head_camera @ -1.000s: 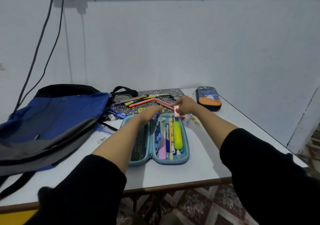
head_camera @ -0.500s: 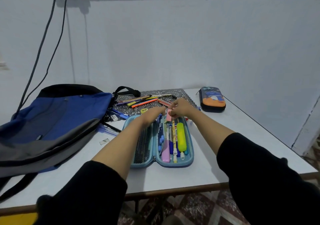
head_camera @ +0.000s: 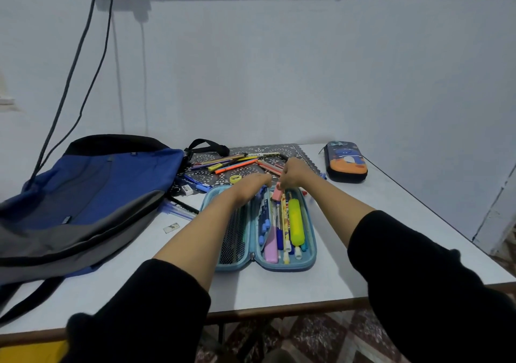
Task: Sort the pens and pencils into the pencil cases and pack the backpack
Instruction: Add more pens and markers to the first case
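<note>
Open pencil case (head_camera: 312, 246): light blue, lying flat on the white surface (head_camera: 377, 231) directly in front of the person. The left half is a mesh pocket. The right half holds a row of pens side by side, among them a yellow highlighter (head_camera: 295, 221).

Right hand (head_camera: 296, 172): positioned over the far end of the case's right half, fingers curled down. It pinches a small pink item (head_camera: 277, 194) whose lower end sits among the pen tips.

Left hand (head_camera: 252, 185): palm down at the far end of the case, just beside the right hand. Its fingertips are hidden, so I cannot tell whether it grips anything.

Loose pens and pencils (head_camera: 237, 164): scattered on a patterned mat (head_camera: 282, 149) beyond the case.

Closed pencil case (head_camera: 346, 163): dark with an orange panel, lying to the right of the mat, apart from both hands.

Backpack (head_camera: 97, 195): blue and grey, lying flat on the left of the surface
</note>
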